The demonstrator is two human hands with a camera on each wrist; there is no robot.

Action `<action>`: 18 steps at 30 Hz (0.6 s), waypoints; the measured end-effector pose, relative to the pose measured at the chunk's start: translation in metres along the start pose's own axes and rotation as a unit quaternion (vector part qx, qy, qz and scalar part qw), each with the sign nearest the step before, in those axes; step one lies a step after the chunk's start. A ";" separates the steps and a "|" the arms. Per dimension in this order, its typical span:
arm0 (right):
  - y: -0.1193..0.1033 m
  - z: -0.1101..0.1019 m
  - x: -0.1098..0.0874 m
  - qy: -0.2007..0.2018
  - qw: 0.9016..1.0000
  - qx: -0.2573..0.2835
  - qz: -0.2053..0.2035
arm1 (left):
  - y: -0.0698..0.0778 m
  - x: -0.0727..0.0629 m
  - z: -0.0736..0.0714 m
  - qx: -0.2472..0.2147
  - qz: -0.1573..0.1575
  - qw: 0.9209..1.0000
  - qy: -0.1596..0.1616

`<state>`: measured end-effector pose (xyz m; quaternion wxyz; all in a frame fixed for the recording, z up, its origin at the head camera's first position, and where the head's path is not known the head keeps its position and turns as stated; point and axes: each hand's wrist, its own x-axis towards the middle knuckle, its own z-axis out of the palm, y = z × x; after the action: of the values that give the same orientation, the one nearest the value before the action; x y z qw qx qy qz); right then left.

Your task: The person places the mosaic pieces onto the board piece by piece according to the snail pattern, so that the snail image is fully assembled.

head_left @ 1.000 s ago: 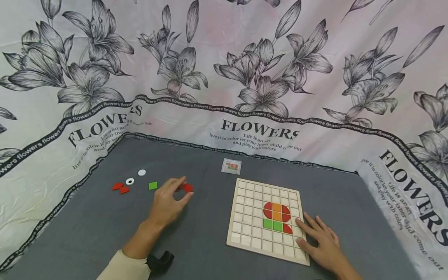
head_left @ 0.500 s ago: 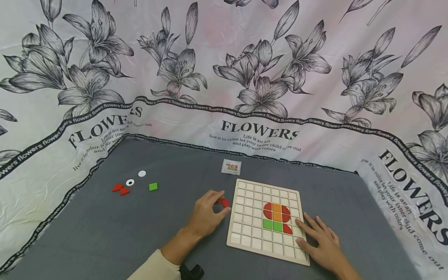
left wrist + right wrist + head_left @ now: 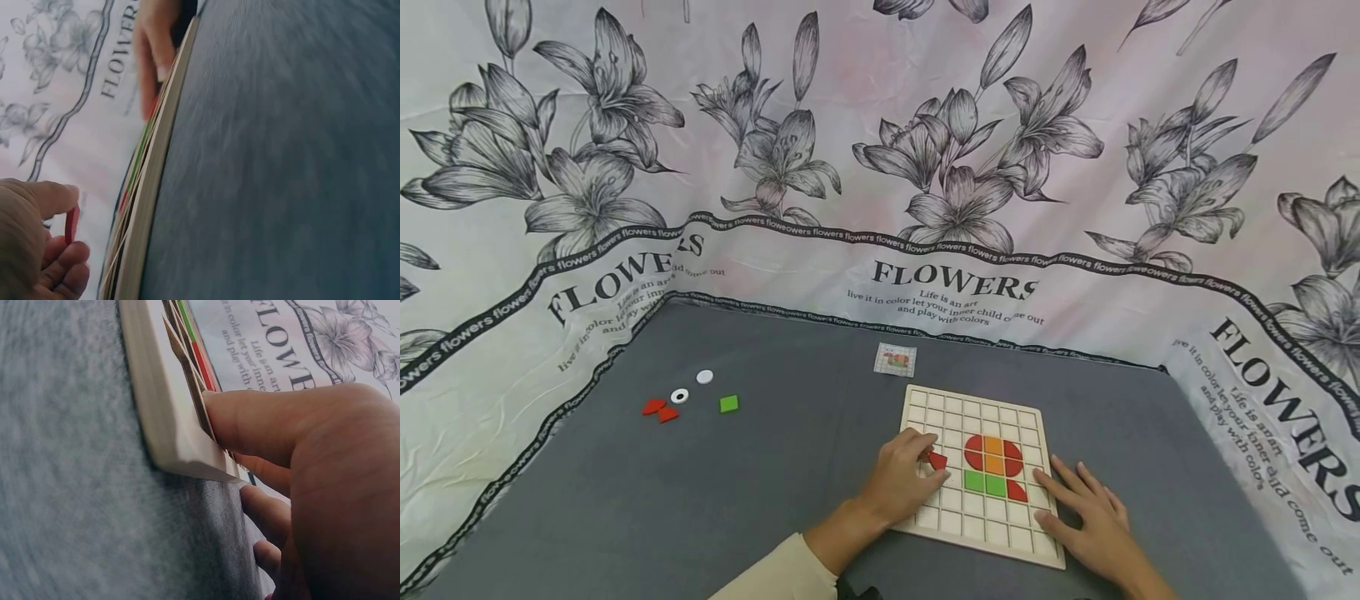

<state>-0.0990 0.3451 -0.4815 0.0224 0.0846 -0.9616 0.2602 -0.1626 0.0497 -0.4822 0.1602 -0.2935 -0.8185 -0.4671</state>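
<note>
From above, the head camera looks forward and down on the board [image 3: 972, 504], while close, sideways-tilted left and right wrist cameras share its near edge [image 3: 149, 181].

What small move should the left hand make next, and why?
Perhaps lower the held red piece into a bare cell beside the coloured shapes: the left hand pinches it over the board, and the right hand touches the board's right edge.

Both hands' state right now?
Left hand: holding a red piece, pinched between thumb and finger.
Right hand: open, thumb and finger touching the board near its right edge.
</note>
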 end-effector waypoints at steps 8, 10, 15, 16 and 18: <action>-0.001 0.001 0.001 -0.004 1.000 -0.003 0.009 | 0.000 -0.001 0.022 0.039 -0.013 0.999 -0.028; 0.000 0.001 0.001 -0.004 1.000 -0.003 0.012 | 0.000 -0.001 0.025 0.054 -0.006 0.998 -0.034; -0.001 0.000 0.000 -0.002 1.000 -0.007 0.014 | 0.001 -0.001 0.027 0.080 0.010 0.995 -0.051; -0.001 0.000 0.000 -0.002 1.000 -0.008 0.015 | 0.001 -0.002 0.026 0.080 0.010 0.995 -0.052; -0.002 -0.001 0.000 -0.004 1.000 -0.007 0.016 | 0.000 -0.002 0.026 0.074 0.011 0.996 -0.050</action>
<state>-0.0985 0.3437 -0.4798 0.0152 0.0702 -0.9648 0.2531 -0.1604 0.0714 -0.4966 0.1454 -0.3134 -0.8546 -0.3877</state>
